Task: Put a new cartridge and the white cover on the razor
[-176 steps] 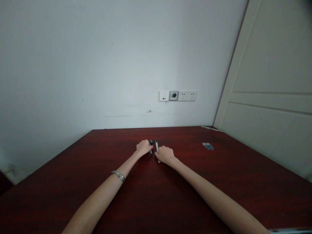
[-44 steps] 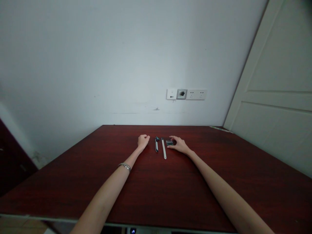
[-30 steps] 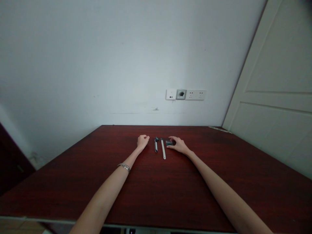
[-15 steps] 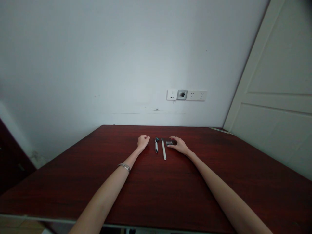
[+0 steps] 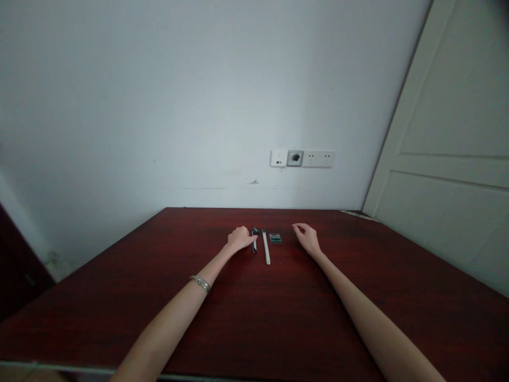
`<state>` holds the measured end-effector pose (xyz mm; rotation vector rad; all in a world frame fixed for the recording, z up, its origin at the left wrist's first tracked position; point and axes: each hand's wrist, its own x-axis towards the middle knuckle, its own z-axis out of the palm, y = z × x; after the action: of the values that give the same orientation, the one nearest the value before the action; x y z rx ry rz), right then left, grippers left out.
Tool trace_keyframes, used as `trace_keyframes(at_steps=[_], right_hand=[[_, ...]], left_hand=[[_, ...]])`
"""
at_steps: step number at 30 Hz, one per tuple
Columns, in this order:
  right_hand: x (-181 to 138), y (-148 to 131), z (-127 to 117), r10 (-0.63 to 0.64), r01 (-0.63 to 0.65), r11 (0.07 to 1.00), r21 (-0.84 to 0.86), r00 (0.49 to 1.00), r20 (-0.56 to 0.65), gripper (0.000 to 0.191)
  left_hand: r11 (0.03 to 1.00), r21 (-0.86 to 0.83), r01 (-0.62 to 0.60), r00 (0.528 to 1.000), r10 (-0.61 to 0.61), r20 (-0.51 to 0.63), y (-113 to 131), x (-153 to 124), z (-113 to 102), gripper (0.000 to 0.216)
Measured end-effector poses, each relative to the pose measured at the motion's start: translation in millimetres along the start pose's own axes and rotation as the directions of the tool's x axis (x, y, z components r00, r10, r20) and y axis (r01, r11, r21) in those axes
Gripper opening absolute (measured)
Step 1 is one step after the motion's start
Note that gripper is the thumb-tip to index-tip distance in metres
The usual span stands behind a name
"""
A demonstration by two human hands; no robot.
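My left hand [image 5: 239,239] is at a razor [image 5: 255,247] with a dark head and a black-and-white handle. Its thumb crosses the handle just below the head, and the other fingers curl on the left side, partly hidden. The razor lies on the table. Beside it rests a slim white stick [image 5: 266,249] with a dark far tip and a small hole at the near end. Further right is a small clear plastic case [image 5: 275,239] with something dark green inside. My right hand [image 5: 307,237] hovers to the right of the case, fingers loosely bent and apart, holding nothing.
The dark red wooden table [image 5: 246,318] reaches a white wall [image 5: 214,106]. Sockets [image 5: 318,158] are set in the wall above its back edge. A pale panelled door [image 5: 449,159] stands on the right. A metal bracelet [image 5: 201,284] circles my left wrist.
My right hand has let go of the clear case and drawn back to the right. My left hand has moved right onto the razor. The view has shifted slightly.
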<state>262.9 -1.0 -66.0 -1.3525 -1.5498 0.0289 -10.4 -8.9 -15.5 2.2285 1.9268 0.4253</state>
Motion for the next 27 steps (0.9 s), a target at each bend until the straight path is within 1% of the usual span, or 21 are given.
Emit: trace_keyframes(at_steps=[2, 4, 7, 14, 24, 27], right_hand=[[-0.8, -1.9, 0.0, -0.002, 0.002, 1.000, -0.021, 1.000, 0.020, 0.032], [-1.6, -3.5, 0.2, -0.005, 0.007, 0.999, -0.040, 0.999, 0.043, 0.031], [-2.6, -5.4, -0.1, -0.003, 0.008, 0.998, -0.064, 0.998, 0.068, 0.030], [-4.5, -12.6, -4.1, 0.010, 0.003, 0.991, -0.133, 0.996, 0.094, 0.026], [-7.2, -31.5, -7.7, -0.044, 0.071, 0.976, -0.207, 0.991, 0.129, 0.023], [-6.8, -35.8, -8.2, -0.062, 0.086, 0.978, -0.190, 0.990, 0.127, 0.023]], left_hand=[[0.998, 0.066, -0.024, 1.000, 0.024, -0.008, 9.1, -5.1, 0.9, 0.038], [0.989, 0.140, -0.048, 0.998, 0.054, -0.040, 16.4, -10.0, 2.2, 0.036], [0.978, 0.197, -0.065, 0.996, 0.077, -0.051, 22.2, -15.2, 4.1, 0.033], [0.980, 0.177, -0.094, 0.994, 0.103, -0.042, 21.8, -17.2, 7.4, 0.026], [0.981, 0.164, -0.104, 0.993, 0.112, -0.038, 23.7, -19.9, 8.7, 0.024], [0.981, 0.163, -0.109, 0.992, 0.118, -0.052, 24.4, -20.3, 7.1, 0.025]])
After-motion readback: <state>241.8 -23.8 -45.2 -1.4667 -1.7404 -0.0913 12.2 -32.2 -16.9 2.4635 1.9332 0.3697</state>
